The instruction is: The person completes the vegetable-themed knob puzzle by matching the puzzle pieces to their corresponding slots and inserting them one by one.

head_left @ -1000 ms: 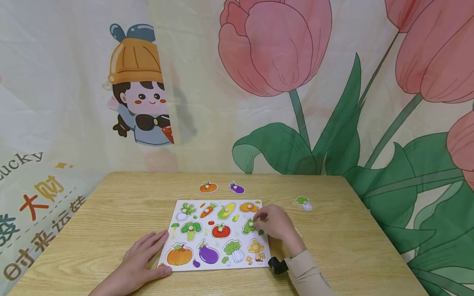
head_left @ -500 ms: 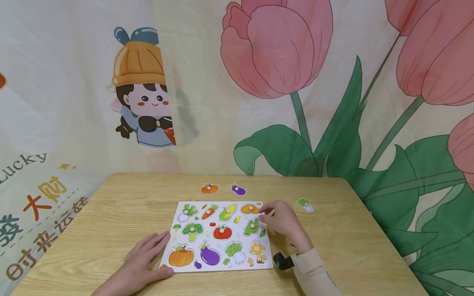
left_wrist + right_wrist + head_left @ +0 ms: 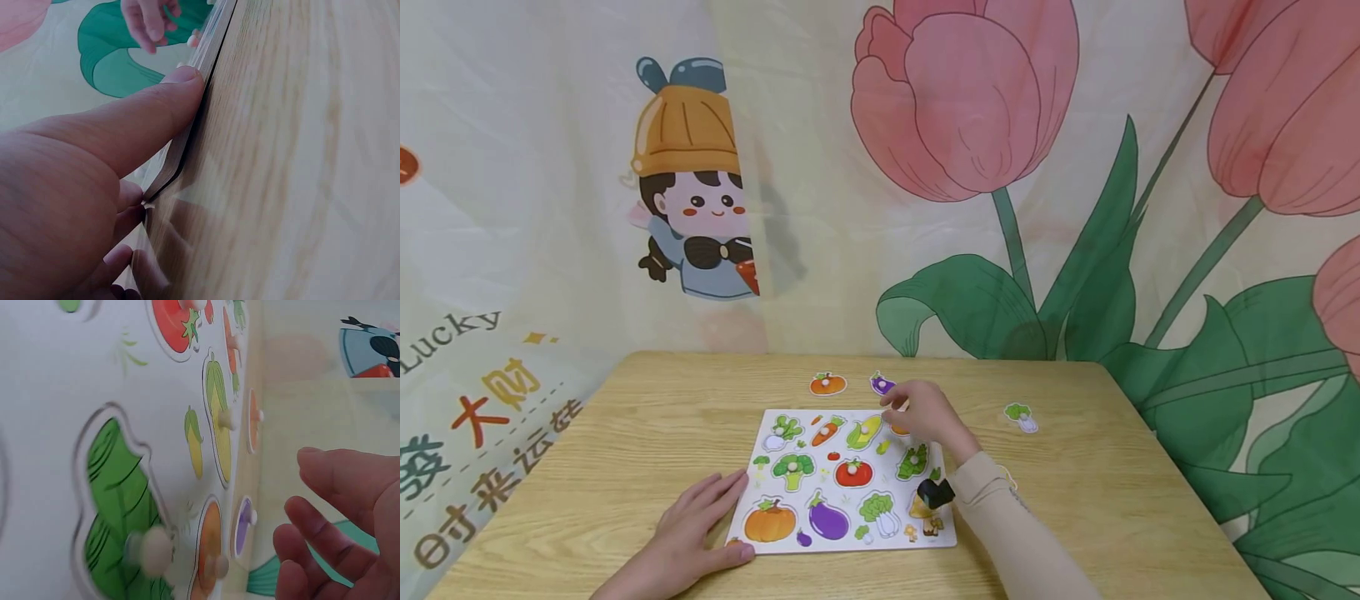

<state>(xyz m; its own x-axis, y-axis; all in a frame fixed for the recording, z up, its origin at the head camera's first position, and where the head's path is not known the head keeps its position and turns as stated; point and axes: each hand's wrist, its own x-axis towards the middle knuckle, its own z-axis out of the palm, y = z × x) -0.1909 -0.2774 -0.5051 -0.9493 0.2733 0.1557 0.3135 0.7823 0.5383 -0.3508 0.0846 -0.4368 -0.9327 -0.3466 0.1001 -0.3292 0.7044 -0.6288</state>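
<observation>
My right hand (image 3: 931,421) hovers over the far edge of the white vegetable puzzle board (image 3: 835,546), its thumb and fingers apart and holding nothing. It is nearest the purple eggplant piece (image 3: 879,384), which lies on the table behind the board and is partly covered by the fingers. In the right wrist view, the eggplant piece (image 3: 242,530) shows its round knob beyond the board. My left hand (image 3: 688,525) rests at the board's near left corner, thumb on the front edge and fingers along the left side. Knobbed pieces such as the tomato (image 3: 853,473) and broccoli (image 3: 793,472) sit in the board.
A pumpkin piece (image 3: 827,384) lies behind the board, and a bok choy piece (image 3: 1021,418) lies to its right. Another piece (image 3: 1009,477) is mostly hidden by the right sleeve (image 3: 1000,508). Printed pumpkin, eggplant, bok choy and mushroom spots fill the front row.
My right hand has let go of the leafy green piece, which sits in the board, and has moved away, then up and left toward the eggplant piece. My left hand stays in place.
</observation>
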